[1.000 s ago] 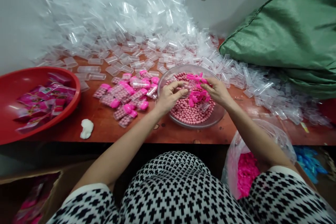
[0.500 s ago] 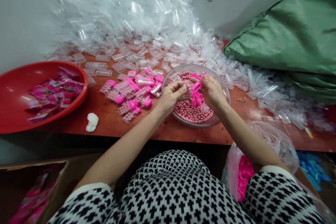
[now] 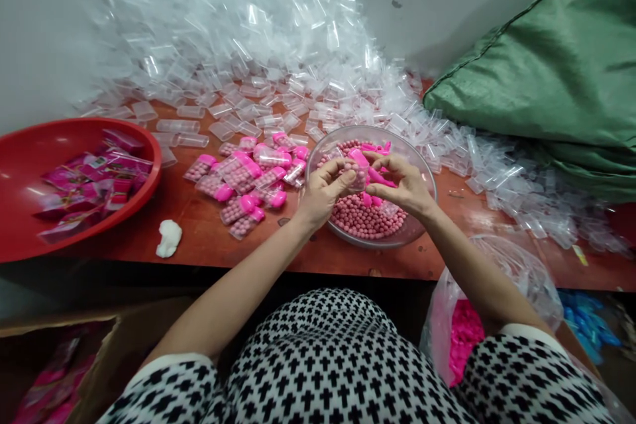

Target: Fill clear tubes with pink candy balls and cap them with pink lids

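My left hand [image 3: 322, 195] grips a small clear plastic container [image 3: 354, 175] of pink balls over the bowl. A pink cap [image 3: 358, 159] sits on its upper end. My right hand [image 3: 403, 185] is close by on the right, thumb and fingers apart, fingertips at the cap's side; whether they touch it is hard to make out. Under both hands stands a clear bowl [image 3: 422, 228] with pink balls [image 3: 368, 220] and several loose pink caps [image 3: 380, 177]. Left of the bowl lies a pile of filled, pink-capped containers [image 3: 243, 172].
Empty clear containers [image 3: 278, 73] are heaped along the wall. At left is a red basin [image 3: 30, 212] with pink packets; a white lump [image 3: 169, 238] lies near the edge. A green sack [image 3: 546, 73] leans at right. A plastic bag [image 3: 527, 271] holds pink pieces.
The pink cap, earlier held open in my right hand beside the container, now sits on the container's end. My right fingers have spread apart. The view has shifted slightly.
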`<state>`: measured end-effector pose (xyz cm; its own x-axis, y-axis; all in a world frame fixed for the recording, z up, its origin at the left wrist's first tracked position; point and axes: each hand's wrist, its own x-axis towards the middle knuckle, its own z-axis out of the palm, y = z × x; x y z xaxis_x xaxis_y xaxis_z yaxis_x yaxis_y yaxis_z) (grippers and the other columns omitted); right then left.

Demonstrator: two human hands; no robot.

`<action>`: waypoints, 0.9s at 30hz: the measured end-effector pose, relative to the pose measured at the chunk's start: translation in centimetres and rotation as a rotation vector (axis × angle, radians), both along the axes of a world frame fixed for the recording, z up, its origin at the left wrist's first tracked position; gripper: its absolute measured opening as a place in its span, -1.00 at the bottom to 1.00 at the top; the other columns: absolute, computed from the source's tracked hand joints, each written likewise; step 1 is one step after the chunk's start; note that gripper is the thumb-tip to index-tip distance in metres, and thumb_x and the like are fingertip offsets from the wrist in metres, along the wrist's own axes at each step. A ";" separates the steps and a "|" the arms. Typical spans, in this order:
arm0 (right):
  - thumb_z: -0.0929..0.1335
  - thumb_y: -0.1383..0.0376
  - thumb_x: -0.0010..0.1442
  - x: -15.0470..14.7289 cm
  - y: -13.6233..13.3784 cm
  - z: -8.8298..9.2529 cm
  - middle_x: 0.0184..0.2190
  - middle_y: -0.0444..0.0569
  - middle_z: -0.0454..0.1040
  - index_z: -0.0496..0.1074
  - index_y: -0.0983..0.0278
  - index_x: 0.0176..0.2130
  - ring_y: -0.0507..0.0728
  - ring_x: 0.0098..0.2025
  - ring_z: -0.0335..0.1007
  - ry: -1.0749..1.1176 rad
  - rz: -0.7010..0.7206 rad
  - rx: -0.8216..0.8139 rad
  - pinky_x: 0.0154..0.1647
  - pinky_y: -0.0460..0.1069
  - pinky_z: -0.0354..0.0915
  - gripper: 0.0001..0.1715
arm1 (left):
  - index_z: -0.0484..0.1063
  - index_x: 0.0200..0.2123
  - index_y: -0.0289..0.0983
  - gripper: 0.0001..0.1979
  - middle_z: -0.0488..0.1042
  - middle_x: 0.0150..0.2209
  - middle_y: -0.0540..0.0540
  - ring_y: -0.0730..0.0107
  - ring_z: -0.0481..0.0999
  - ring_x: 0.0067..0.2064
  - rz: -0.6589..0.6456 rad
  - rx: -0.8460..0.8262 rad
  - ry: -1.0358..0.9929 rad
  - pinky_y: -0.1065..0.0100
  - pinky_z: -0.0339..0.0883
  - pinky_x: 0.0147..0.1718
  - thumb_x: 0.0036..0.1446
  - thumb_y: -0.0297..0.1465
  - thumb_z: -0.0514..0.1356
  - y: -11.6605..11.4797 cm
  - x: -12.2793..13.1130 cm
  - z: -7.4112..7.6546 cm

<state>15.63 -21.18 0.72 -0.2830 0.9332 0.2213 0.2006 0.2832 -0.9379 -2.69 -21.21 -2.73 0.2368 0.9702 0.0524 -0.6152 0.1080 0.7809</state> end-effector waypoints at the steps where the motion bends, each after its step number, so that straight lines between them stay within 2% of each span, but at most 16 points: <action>1: 0.57 0.05 0.00 0.1 0.1 0.2 0.06 0.05 0.57 0.48 0.22 -0.32 0.28 0.20 0.41 -0.031 0.002 0.019 0.15 0.16 0.35 -0.62 | 0.51 -0.30 -0.29 -0.56 0.56 -0.31 0.00 0.44 0.58 -0.30 0.000 0.007 0.005 0.33 0.59 -0.24 -0.16 -0.18 0.54 0.0 0.1 0.0; 4: 0.44 -0.14 0.15 -0.2 0.8 0.6 -0.30 -0.03 0.60 0.47 0.24 -0.44 0.15 -0.16 0.52 -0.044 -0.097 0.040 -0.07 0.06 0.41 -0.49 | 0.52 -0.26 -0.28 -0.58 0.57 -0.30 -0.01 0.42 0.60 -0.28 -0.017 0.028 0.031 0.32 0.58 -0.21 -0.12 -0.19 0.52 -0.2 0.1 0.0; 6: 0.45 -0.16 0.12 -0.5 1.4 0.7 -0.49 -0.11 0.48 0.42 0.24 -0.51 0.05 -0.40 0.40 -0.025 -0.139 0.009 -0.29 -0.03 0.37 -0.44 | 0.53 -0.25 -0.29 -0.59 0.58 -0.31 -0.02 0.41 0.60 -0.29 -0.037 0.045 0.067 0.32 0.58 -0.21 -0.11 -0.19 0.51 -0.3 0.1 0.2; 8: 0.53 -0.12 0.01 -0.6 2.0 1.0 -0.50 -0.16 0.44 0.39 0.24 -0.49 -0.01 -0.48 0.30 0.029 -0.098 -0.062 -0.42 -0.08 0.30 -0.46 | 0.54 -0.25 -0.30 -0.60 0.59 -0.32 -0.03 0.39 0.61 -0.29 -0.069 0.063 0.111 0.30 0.58 -0.21 -0.10 -0.19 0.51 -0.4 -0.1 0.4; 10: 0.59 -0.06 -0.07 -0.3 2.4 1.6 -0.43 -0.16 0.50 0.47 0.24 -0.35 -0.02 -0.46 0.34 0.057 0.011 -0.156 -0.44 -0.10 0.30 -0.49 | 0.55 -0.27 -0.30 -0.60 0.60 -0.32 -0.05 0.37 0.61 -0.29 -0.104 0.079 0.146 0.27 0.58 -0.19 -0.09 -0.17 0.50 -0.6 -0.3 0.5; 13: 0.57 -0.03 -0.01 0.7 2.3 2.9 -0.36 -0.10 0.56 0.54 0.23 -0.07 0.03 -0.41 0.42 -0.075 0.161 -0.230 -0.42 -0.08 0.35 -0.40 | 0.55 -0.27 -0.31 -0.61 0.61 -0.30 -0.08 0.33 0.62 -0.26 -0.148 0.116 0.166 0.23 0.57 -0.16 -0.05 -0.15 0.47 -0.8 -0.3 0.4; 15: 0.53 -0.04 0.07 1.4 2.0 3.6 -0.39 -0.08 0.57 0.59 0.25 -0.09 0.04 -0.43 0.42 -0.228 0.198 -0.185 -0.42 -0.06 0.36 -0.47 | 0.56 -0.24 -0.32 -0.61 0.62 -0.27 -0.11 0.29 0.63 -0.22 -0.166 0.151 0.173 0.19 0.56 -0.12 -0.02 -0.15 0.45 -0.9 -0.1 0.2; 18: 0.52 -0.04 0.09 2.3 1.8 3.8 -0.44 -0.07 0.56 0.63 0.25 -0.15 0.05 -0.45 0.42 -0.341 0.212 -0.113 -0.45 -0.06 0.35 -0.52 | 0.55 -0.21 -0.34 -0.62 0.62 -0.22 -0.16 0.25 0.63 -0.17 -0.185 0.180 0.171 0.15 0.53 -0.09 0.02 -0.17 0.43 -0.8 0.3 -0.4; 20: 0.53 -0.03 0.06 2.4 1.6 3.6 -0.45 -0.07 0.56 0.62 0.25 -0.19 0.05 -0.46 0.43 -0.342 0.188 -0.080 -0.47 -0.07 0.35 -0.54 | 0.55 -0.19 -0.33 -0.63 0.61 -0.20 -0.16 0.26 0.63 -0.15 -0.188 0.186 0.158 0.16 0.52 -0.07 0.05 -0.17 0.40 -0.7 0.6 -0.7; 22: 0.53 -0.02 0.06 2.1 1.2 3.4 -0.42 -0.06 0.58 0.60 0.25 -0.22 0.06 -0.44 0.45 -0.301 0.071 0.005 -0.45 -0.06 0.37 -0.57 | 0.55 -0.17 -0.32 -0.65 0.61 -0.18 -0.15 0.29 0.61 -0.14 -0.148 0.213 0.183 0.18 0.50 -0.06 0.09 -0.18 0.37 -0.7 0.5 -0.8; 25: 0.48 0.06 0.16 1.4 0.3 3.4 -0.39 -0.07 0.58 0.56 0.23 -0.17 0.06 -0.41 0.47 -0.266 -0.132 0.217 -0.37 -0.04 0.41 -0.67 | 0.58 -0.14 -0.28 -0.70 0.60 -0.19 -0.12 0.33 0.57 -0.17 -0.034 0.283 0.346 0.26 0.48 -0.12 0.15 -0.21 0.33 -0.8 0.1 -0.6; 27: 0.43 0.14 0.21 0.8 -0.3 3.4 -0.33 -0.05 0.60 0.54 0.21 -0.13 0.08 -0.36 0.50 -0.352 -0.134 0.345 -0.27 -0.01 0.43 -0.74 | 0.60 -0.12 -0.26 -0.71 0.60 -0.23 -0.09 0.37 0.55 -0.23 0.007 0.318 0.462 0.32 0.48 -0.20 0.17 -0.22 0.32 -0.8 -0.3 -0.5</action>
<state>16.41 -21.44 4.13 -0.2790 0.8557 0.4358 0.5431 0.5149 -0.6633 -3.03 -22.02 -3.18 0.2984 0.9250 0.2351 -0.2013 -0.1798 0.9629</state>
